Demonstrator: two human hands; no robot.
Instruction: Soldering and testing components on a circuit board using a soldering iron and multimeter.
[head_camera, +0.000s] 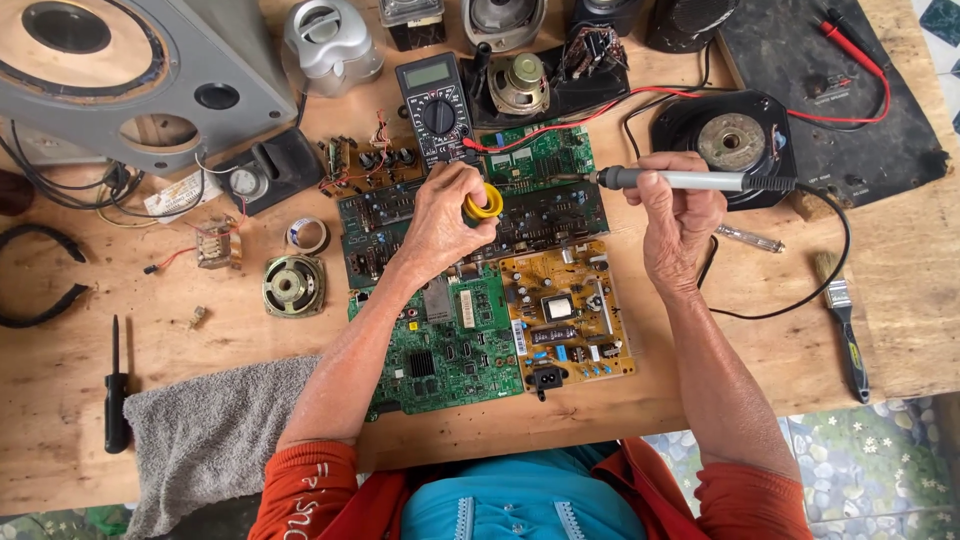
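The left hand (448, 215) is closed around a small yellow round tin (487, 203), gripping it between thumb and fingers, while the right hand (677, 205) is wrapped tight on the grey handle of a soldering iron (668, 180), held level with its tip pointing toward nine o'clock, just beside the tin. Both hands hover over a dark circuit board (540, 215) near the middle of the wooden table (60, 370). At six o'clock from the tin lie a green circuit board (440, 355) and, touching its right edge, a yellow circuit board (570, 310). At twelve o'clock sits a black multimeter (437, 108), its red lead (600, 108) running off toward two o'clock. A loose round speaker (293, 285) and a roll of tape (307, 234) lie at nine o'clock. A grey towel (205, 430) hangs over the table edge at seven o'clock, with a black screwdriver (116, 395) farther left. A paintbrush (840, 315) lies at four o'clock from the right hand, and a large grey speaker cabinet (130, 70) fills the ten o'clock corner.
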